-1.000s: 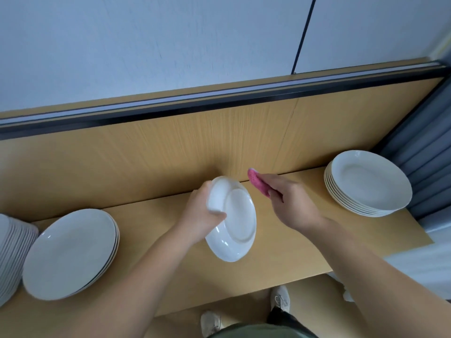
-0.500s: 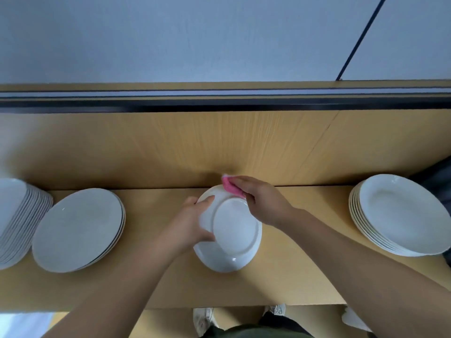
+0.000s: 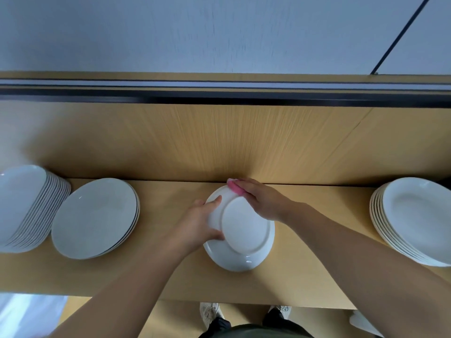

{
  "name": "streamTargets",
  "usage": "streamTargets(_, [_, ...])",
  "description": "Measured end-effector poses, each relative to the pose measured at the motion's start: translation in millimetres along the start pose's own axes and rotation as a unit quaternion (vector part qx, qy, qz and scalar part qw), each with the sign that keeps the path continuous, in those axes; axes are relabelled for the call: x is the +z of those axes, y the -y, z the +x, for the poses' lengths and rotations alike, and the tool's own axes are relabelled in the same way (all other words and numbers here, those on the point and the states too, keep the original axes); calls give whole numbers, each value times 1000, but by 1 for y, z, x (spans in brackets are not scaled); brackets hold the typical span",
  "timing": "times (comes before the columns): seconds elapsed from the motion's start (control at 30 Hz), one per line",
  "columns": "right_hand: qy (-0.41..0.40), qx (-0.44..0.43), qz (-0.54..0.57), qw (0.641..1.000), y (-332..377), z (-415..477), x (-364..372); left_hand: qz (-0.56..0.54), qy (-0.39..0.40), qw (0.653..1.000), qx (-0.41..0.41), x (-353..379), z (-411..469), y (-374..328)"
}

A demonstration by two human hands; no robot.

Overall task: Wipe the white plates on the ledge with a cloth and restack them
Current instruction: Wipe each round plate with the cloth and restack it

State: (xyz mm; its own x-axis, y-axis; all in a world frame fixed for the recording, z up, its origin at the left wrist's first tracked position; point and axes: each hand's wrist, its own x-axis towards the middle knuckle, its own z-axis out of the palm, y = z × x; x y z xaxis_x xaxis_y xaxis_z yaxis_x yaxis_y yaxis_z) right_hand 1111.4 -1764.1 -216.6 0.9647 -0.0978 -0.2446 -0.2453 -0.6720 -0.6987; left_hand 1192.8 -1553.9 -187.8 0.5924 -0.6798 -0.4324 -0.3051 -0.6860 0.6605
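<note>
- I hold one white plate [image 3: 246, 232] over the middle of the ledge [image 3: 170, 272], tilted, with its underside and foot ring facing up toward me.
- My left hand [image 3: 197, 225] grips the plate's left rim, one finger curled over the upper edge and the thumb lying on the underside lower down.
- My right hand [image 3: 262, 201] is closed around a pink cloth [image 3: 234, 187] and presses it against the plate's far edge. Only a small end of the cloth shows past my fingers.
- Whether the plate's lower edge touches the ledge, I cannot tell.
- To the left on the ledge lies a low stack of white plates [image 3: 95, 218], top plate face up.
- Just beside it, at the far left, a taller stack [image 3: 22, 206] leans, its many rims fanned out.
- Well apart on the right sits another stack of deeper white plates [image 3: 415, 220], also face up.
- The ledge is pale wood, and a matching wooden panel [image 3: 244, 142] rises behind it, topped by a dark strip.
- Above that is a plain pale wall [image 3: 219, 32].
- Below the ledge's near edge, the toes of my light shoes [image 3: 211, 313] show on the floor.
</note>
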Motion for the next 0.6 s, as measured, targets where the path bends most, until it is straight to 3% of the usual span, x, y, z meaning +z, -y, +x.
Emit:
streamTargets(0.3, [-57,136,116,982,-29,-25,25,-45,-12,999,-18,5,2,15])
streamTargets(0.6, [-131,160,193,959,-22,-74,58,-67,-17,997,-27,9,1,25])
